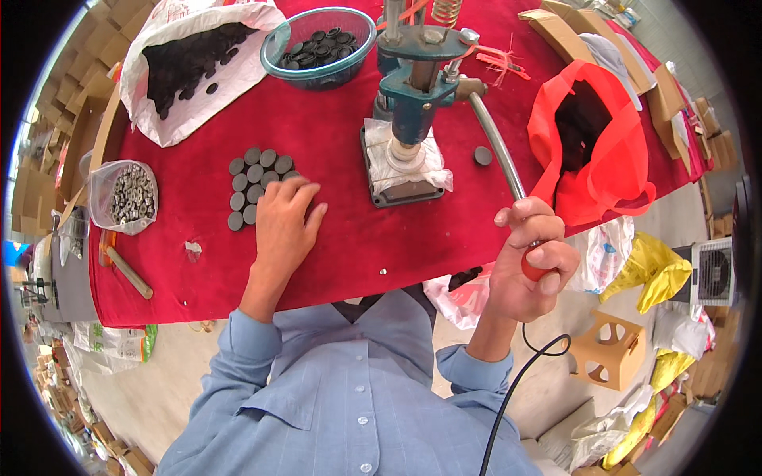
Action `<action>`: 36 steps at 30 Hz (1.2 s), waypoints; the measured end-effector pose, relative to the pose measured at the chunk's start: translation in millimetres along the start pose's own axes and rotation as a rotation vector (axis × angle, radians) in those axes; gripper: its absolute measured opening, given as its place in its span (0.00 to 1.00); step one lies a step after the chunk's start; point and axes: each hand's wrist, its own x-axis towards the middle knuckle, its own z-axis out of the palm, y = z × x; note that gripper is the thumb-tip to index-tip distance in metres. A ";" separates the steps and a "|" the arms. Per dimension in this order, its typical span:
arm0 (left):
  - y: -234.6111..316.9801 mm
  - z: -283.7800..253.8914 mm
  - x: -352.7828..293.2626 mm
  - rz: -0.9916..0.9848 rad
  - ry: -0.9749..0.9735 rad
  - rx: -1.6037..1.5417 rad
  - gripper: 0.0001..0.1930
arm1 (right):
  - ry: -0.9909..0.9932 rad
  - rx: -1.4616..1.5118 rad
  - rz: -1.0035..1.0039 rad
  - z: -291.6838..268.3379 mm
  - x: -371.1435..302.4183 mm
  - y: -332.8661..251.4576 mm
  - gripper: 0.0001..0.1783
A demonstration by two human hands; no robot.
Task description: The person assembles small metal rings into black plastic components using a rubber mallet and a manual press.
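Observation:
My left hand [284, 226] rests over the right edge of a cluster of round dark grey discs [254, 176] laid close together on the red cloth. Its fingers bend a little over the discs and the thumb stands apart; nothing shows in its grasp. My right hand [533, 258] is wrapped round the red knob [536, 266] at the end of a metal lever [498, 147]. That lever belongs to a green hand press [409, 99], whose base is covered with white wrapping. One single disc [482, 155] lies between the press and the lever.
A white sack [182, 119] of black discs and a teal bowl [317, 76] of more discs stand at the back. A clear bag [123, 198] of small metal parts and a wooden-handled tool [128, 272] lie left. A red bag [615, 170] stands right. A black cable [508, 397] hangs below my right hand.

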 end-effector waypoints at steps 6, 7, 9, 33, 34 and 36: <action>-15.2 -1.4 -25.1 -0.009 0.016 -0.073 0.25 | -0.086 0.019 0.056 -4.6 20.9 -11.5 0.21; -14.6 -0.4 -24.4 -0.009 0.019 -0.074 0.25 | -0.118 0.024 0.051 -3.4 28.6 -12.5 0.21; -9.0 4.0 -21.6 -0.164 0.056 -0.220 0.29 | -0.180 0.028 0.020 -0.1 45.3 -11.4 0.22; 57.2 35.8 69.0 -0.107 0.172 -0.641 0.32 | -0.228 0.079 0.046 2.2 79.4 -14.4 0.23; 51.1 21.8 60.5 -0.107 0.161 -0.599 0.28 | -0.211 0.078 0.042 0.3 66.4 -14.3 0.23; 37.5 -6.5 36.2 -0.135 0.142 -0.497 0.19 | -0.172 0.068 -0.004 -7.3 36.4 -4.2 0.23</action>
